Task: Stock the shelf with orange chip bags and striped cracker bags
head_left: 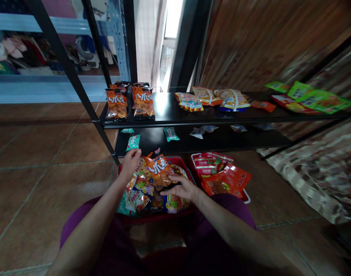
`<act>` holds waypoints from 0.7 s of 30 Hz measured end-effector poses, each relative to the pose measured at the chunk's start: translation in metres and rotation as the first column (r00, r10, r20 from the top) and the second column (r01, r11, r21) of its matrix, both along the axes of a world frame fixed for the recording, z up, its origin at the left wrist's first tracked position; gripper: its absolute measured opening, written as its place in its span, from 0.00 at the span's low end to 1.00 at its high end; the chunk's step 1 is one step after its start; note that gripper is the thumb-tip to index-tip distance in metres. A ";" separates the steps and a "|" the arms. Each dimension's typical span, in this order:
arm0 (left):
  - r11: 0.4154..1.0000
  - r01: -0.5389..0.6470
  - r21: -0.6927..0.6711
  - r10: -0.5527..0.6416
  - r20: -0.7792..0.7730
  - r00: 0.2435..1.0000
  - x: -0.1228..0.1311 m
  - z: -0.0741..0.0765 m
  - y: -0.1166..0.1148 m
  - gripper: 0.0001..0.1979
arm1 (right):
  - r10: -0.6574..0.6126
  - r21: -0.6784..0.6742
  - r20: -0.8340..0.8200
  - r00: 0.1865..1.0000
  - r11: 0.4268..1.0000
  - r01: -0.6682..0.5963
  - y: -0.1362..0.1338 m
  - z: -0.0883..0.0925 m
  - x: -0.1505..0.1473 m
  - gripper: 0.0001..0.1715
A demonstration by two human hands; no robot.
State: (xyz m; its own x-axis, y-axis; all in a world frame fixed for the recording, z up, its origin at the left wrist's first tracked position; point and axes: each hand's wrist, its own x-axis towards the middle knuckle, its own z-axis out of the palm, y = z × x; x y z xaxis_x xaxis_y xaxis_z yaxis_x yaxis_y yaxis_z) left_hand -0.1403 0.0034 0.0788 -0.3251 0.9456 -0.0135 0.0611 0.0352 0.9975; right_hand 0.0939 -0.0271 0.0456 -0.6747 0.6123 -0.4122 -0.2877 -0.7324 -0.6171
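Observation:
A red basket [183, 161] full of snack packets sits on the floor in front of me. My right hand [181, 188] grips the lower end of an orange snack bag [159, 170] standing up out of the basket. Over the basket's far left corner, my left hand [130, 163] curls among the packets; what its fingers hold is hidden. Just beyond it a small teal packet [133, 142] lies on the lower black shelf [192, 143].
Two matching orange bags [129, 103] stand at the left end of the upper shelf [169, 109], with other snack bags [212, 99] and green packets [316, 97] further right. A second container of red packets [223, 174] sits right of the basket. Tiled floor lies left.

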 end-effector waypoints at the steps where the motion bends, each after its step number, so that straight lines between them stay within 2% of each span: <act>1: 0.998 0.021 -0.059 -0.016 0.084 0.996 -0.002 0.000 0.001 0.20 | 0.012 -0.048 -0.030 0.999 0.999 -0.013 0.003 0.000 0.003 0.21; 4: 0.974 0.163 -0.156 -0.095 0.372 0.924 0.000 -0.001 0.001 0.23 | 0.037 -0.124 -0.048 0.998 0.991 -0.043 0.015 -0.006 0.005 0.21; 8: 0.966 0.215 -0.147 -0.102 0.547 0.831 0.012 -0.003 0.002 0.20 | 0.064 -0.136 -0.012 0.998 0.989 -0.065 0.026 -0.019 -0.001 0.20; 12: 0.964 0.212 -0.158 -0.074 0.606 0.792 0.019 -0.003 0.006 0.19 | 0.068 -0.114 -0.004 0.998 0.991 -0.068 0.028 -0.026 -0.007 0.19; 16: 0.966 0.139 -0.216 0.036 0.650 0.759 0.021 -0.003 0.010 0.17 | 0.111 -0.119 -0.021 0.994 0.987 -0.113 0.030 -0.029 -0.011 0.19; 18: 0.963 0.164 -0.214 0.012 0.643 0.766 0.019 -0.003 0.011 0.17 | 0.122 -0.124 -0.015 0.992 0.985 -0.123 0.032 -0.032 -0.009 0.20; 21: 0.944 0.263 -0.201 -0.103 0.575 0.812 0.015 -0.004 0.013 0.18 | 0.120 -0.121 0.013 0.993 0.986 -0.118 0.035 -0.038 -0.003 0.23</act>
State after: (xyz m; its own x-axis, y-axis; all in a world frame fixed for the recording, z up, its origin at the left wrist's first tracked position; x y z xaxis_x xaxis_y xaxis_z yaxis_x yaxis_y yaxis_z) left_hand -0.1252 0.0159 0.0751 -0.0085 0.9216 -0.3881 -0.4614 0.3407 0.8192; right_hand 0.0910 0.0081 0.0073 -0.7306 0.4738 -0.4917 -0.1826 -0.8294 -0.5279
